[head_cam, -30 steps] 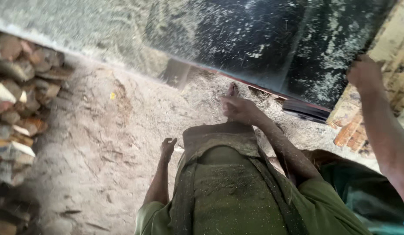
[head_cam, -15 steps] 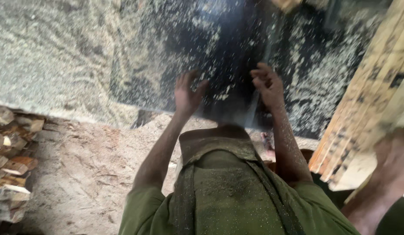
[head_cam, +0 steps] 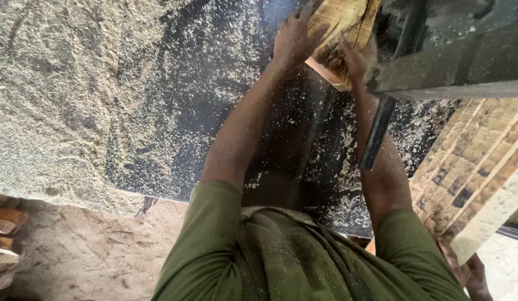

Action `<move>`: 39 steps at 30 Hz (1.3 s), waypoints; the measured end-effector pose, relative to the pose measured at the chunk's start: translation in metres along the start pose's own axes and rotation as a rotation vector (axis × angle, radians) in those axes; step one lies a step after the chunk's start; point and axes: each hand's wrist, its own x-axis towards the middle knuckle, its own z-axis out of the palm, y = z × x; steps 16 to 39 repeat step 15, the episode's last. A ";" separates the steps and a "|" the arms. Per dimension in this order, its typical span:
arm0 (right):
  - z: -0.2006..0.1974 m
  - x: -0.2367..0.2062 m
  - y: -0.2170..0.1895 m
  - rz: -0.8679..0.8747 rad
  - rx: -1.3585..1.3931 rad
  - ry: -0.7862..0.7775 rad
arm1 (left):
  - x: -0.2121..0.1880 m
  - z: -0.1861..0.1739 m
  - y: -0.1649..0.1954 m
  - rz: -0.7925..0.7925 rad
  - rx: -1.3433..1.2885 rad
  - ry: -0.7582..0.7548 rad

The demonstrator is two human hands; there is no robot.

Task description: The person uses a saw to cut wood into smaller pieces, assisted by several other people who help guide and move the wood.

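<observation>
My left hand (head_cam: 295, 36) presses against the left side of a pale wood block (head_cam: 340, 25) at the top of the view. My right hand (head_cam: 355, 60) grips the same block from its lower right side. Both bare arms reach out from my green short sleeves over a dark table (head_cam: 175, 111) strewn with sawdust. The block lies right beside a dark metal machine housing (head_cam: 454, 50), which hides its far end.
A dark bar (head_cam: 376, 134) hangs down from the machine beside my right forearm. Stacked pale planks (head_cam: 482, 161) lean at the right. Another person's hand (head_cam: 476, 273) shows at the bottom right. Cut wood pieces (head_cam: 5, 234) are piled on the sawdust-covered ground (head_cam: 91, 256) at the left.
My hands rose from near the ground, passed over the table top, and now hold the wood block beside the machine. The view swung up from the floor to the table.
</observation>
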 end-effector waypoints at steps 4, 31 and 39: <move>-0.002 -0.025 0.013 0.012 -0.128 0.096 | -0.032 0.016 -0.012 0.096 -0.047 0.101; -0.003 -0.216 0.084 -0.115 0.003 -0.078 | -0.235 0.017 -0.058 0.055 -0.006 0.063; -0.003 -0.216 0.084 -0.115 0.003 -0.078 | -0.235 0.017 -0.058 0.055 -0.006 0.063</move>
